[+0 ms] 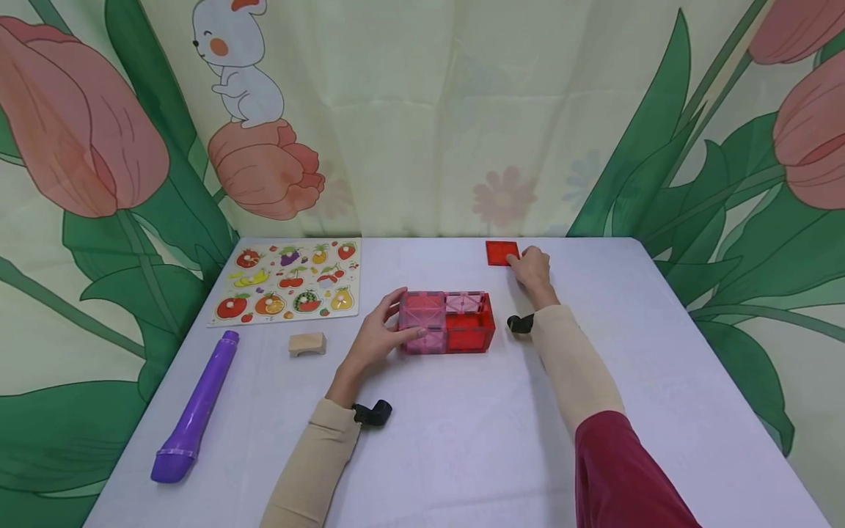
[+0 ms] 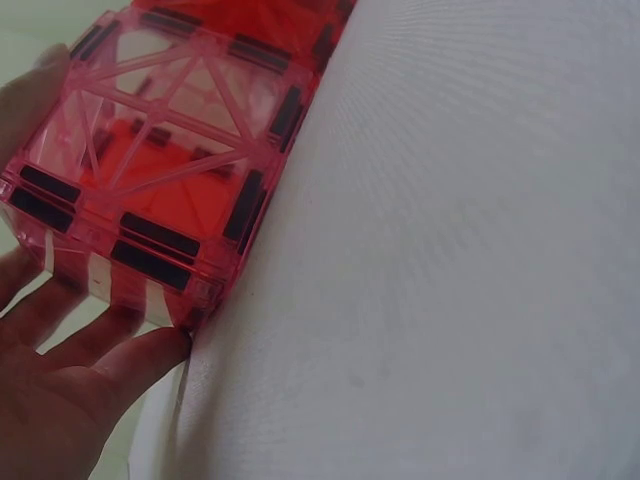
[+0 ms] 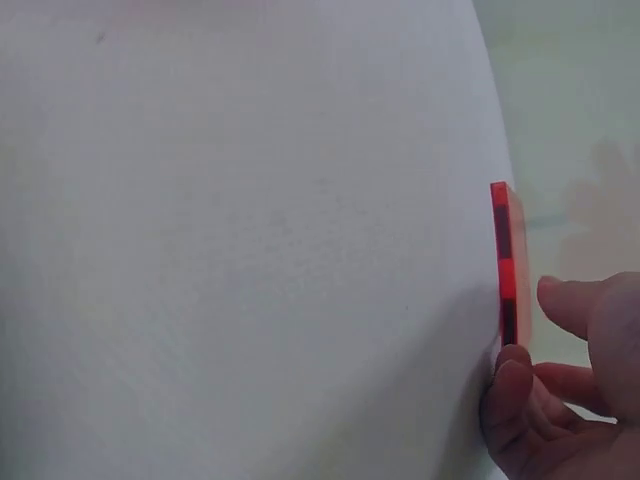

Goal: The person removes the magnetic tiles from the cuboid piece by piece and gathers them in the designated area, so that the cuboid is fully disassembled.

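In the head view, a box of see-through magnetic tiles (image 1: 470,334) stands on the table, pink at the left half and red at the right. A pink tile covers the left half; the right half is open on top. My left hand (image 1: 378,334) holds the pink end, thumb at the near side and fingers round the far side; the left wrist view shows its fingers (image 2: 85,340) against the pink wall. Beyond the box, my right hand (image 1: 533,271) pinches the near right corner of a flat red magnetic tile (image 1: 499,253). The right wrist view shows that tile's edge (image 3: 507,265) beside curled fingers.
A fruit puzzle board (image 1: 264,317) lies at the back left. In front of it are a small wooden arch block (image 1: 307,345) and a purple toy microphone (image 1: 198,407). A printed curtain (image 1: 422,147) hangs behind the white table (image 1: 455,455).
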The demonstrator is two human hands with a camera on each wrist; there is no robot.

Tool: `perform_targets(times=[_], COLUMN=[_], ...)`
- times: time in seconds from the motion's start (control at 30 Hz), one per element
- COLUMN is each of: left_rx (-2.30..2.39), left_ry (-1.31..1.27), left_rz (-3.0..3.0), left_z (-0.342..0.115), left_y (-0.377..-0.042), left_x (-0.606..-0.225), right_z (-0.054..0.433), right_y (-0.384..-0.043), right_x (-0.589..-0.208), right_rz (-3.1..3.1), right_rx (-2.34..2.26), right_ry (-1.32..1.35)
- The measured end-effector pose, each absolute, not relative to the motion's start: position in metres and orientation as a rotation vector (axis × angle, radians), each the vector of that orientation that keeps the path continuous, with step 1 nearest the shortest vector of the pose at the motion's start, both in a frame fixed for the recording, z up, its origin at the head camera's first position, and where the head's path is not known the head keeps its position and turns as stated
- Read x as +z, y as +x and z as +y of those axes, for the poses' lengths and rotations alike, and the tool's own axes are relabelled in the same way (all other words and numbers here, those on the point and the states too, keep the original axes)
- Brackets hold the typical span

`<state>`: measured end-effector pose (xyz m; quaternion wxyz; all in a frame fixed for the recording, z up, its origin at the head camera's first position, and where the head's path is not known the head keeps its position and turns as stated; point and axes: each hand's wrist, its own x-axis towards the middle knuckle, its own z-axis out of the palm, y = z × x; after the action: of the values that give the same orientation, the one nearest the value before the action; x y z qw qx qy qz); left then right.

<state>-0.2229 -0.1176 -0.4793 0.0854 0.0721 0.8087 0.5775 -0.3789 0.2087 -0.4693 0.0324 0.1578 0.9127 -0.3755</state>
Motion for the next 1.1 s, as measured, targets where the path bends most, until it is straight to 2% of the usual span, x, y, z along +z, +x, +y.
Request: perform_targets(times=[0.33, 1.1], left_rx=[1.769, 1.768], left_ry=[0.244, 0.241], left_rz=[2.433, 2.431], left_z=[-0.118, -0.119], left_y=[-0.223, -0.224], left_x=[-0.486, -0.488], right_z=[0.205, 0.187], right_y=[-0.365, -0.313], right_x=[-0.460, -0.437], right_rz=[2.801, 2.841], right_rx=[-1.220, -1.287], right_ry=[0.498, 0.331])
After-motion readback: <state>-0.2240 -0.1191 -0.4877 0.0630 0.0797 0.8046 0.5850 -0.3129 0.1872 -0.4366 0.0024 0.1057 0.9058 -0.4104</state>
